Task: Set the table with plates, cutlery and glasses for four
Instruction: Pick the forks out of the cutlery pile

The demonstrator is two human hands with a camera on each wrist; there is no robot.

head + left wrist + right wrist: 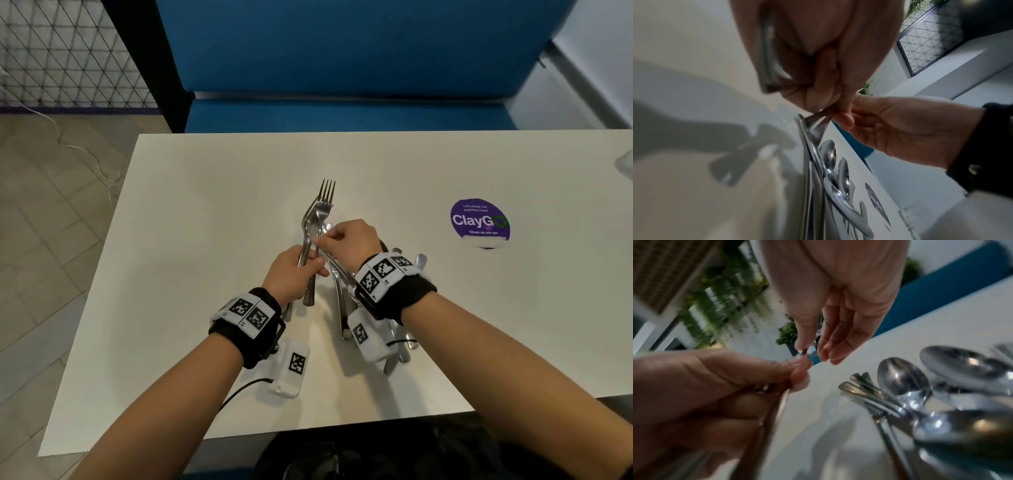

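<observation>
My left hand grips a bundle of steel forks by their handles, tines pointing away from me, above the white table. My right hand pinches the neck of one fork in that bundle with thumb and fingertips. In the left wrist view the fork handles run through the left hand, and the right hand meets it. The right wrist view shows the right hand pinching metal just above the left hand. A loose pile of spoons and other cutlery lies under my right wrist.
A round purple ClayGo sticker is stuck to the table at the right. A blue bench runs along the far edge. Something clear sits at the table's right edge. A tiled floor with a white cable lies to the left.
</observation>
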